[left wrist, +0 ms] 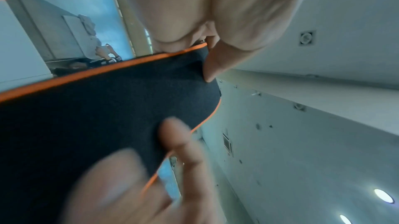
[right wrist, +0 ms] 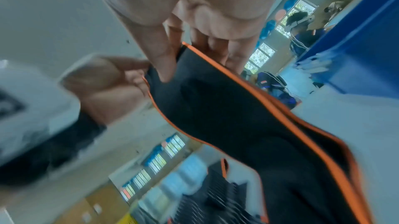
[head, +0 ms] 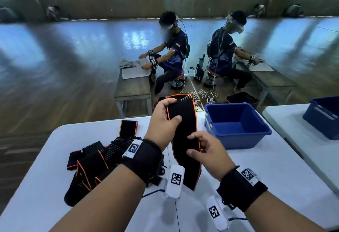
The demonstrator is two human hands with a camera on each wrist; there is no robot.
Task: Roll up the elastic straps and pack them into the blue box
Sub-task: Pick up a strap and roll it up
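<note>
A long black elastic strap with orange edging (head: 183,127) is held up flat above the white table (head: 266,173). My left hand (head: 163,120) grips its left edge near the far end, thumb on top and fingers behind. My right hand (head: 205,149) pinches the strap's right edge lower down. The strap (left wrist: 108,108) fills the left wrist view, and the right wrist view shows the same strap (right wrist: 237,116) running away under my thumb. The blue box (head: 236,123) stands empty just right of the strap.
A heap of several more black and orange straps (head: 95,160) lies on the table to the left. A second blue box (head: 324,116) sits on a neighbouring table at right. Beyond the table a seated person (head: 170,52) works at a low bench.
</note>
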